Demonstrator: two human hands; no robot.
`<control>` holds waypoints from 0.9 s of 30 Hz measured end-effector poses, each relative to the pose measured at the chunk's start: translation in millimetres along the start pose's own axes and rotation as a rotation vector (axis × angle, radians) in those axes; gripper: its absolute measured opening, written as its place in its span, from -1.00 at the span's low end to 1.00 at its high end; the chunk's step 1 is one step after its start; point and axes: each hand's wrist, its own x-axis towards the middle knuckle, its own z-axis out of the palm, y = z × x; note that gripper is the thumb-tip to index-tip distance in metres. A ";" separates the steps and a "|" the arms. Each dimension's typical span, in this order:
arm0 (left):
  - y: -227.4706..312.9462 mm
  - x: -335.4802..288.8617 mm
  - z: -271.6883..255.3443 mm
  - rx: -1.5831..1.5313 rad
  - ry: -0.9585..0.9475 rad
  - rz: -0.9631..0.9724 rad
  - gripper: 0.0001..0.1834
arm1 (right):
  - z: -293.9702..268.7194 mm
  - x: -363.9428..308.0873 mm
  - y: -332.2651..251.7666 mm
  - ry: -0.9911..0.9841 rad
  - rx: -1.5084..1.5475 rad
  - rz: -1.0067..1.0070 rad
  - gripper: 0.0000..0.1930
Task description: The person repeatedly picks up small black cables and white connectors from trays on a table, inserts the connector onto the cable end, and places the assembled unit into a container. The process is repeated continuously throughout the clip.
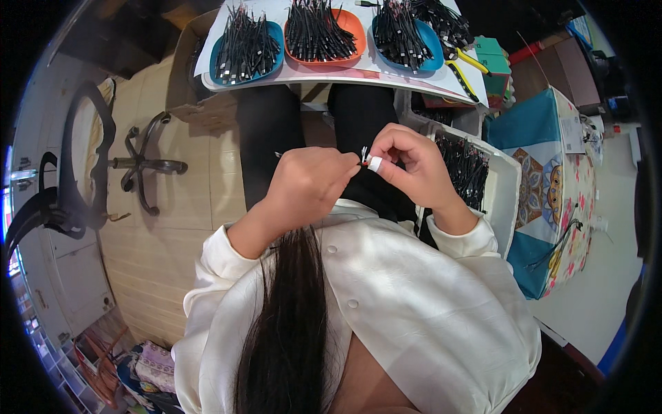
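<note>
Left hand (307, 176) fingers grip wire (364, 154), 1 o'clock: hold steady. Right hand (414, 165) fingers alongside, cannot tell if gripping: work gently.

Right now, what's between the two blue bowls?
An orange bowl, heaped with black cables. The head view shows it there.
</note>
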 end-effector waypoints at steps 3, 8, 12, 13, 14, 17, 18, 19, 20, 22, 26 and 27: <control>0.7 0.6 8.3 0.291 0.039 0.185 -0.86 | -1.8 3.0 11.3 -0.065 0.506 0.319 -0.87; -0.9 -2.0 13.7 -0.018 0.076 -0.027 -0.88 | -3.8 -2.3 3.1 0.029 0.240 0.273 -0.84; 2.4 -5.5 9.7 -0.221 0.060 -0.244 -0.90 | -2.0 -5.1 -12.1 0.173 -0.509 -0.325 -0.75; 3.2 -5.6 9.2 -0.234 0.057 -0.263 -0.90 | -2.1 -3.4 -14.4 0.178 -0.644 -0.456 -0.72; 4.1 -5.6 9.2 -0.249 0.059 -0.287 -0.90 | 1.2 -1.1 -14.6 0.197 -0.637 -0.505 -0.73; 5.4 -6.4 11.3 -0.282 0.061 -0.296 -0.90 | 4.3 3.8 -14.1 0.169 -0.684 -0.587 -0.73; 5.2 -7.3 12.3 -0.273 0.065 -0.277 -0.89 | 4.6 3.2 -13.4 0.147 -0.664 -0.526 -0.76; 5.0 -8.6 13.3 -0.263 0.070 -0.259 -0.88 | 4.1 1.9 -12.4 0.125 -0.643 -0.486 -0.78; 4.6 -10.2 14.2 -0.253 0.074 -0.243 -0.86 | 4.2 -0.1 -11.0 0.102 -0.621 -0.446 -0.81; 3.4 -12.8 17.1 0.036 0.071 -0.053 -0.82 | 5.2 -4.9 -6.3 0.037 -0.347 -0.024 -0.89; 2.9 -14.6 22.7 0.259 0.091 0.109 -0.78 | 6.3 -3.3 8.5 -0.109 0.673 0.560 -0.89; 2.8 -14.4 23.1 0.266 0.099 0.115 -0.80 | 5.8 -3.6 10.0 -0.104 0.848 0.697 -0.88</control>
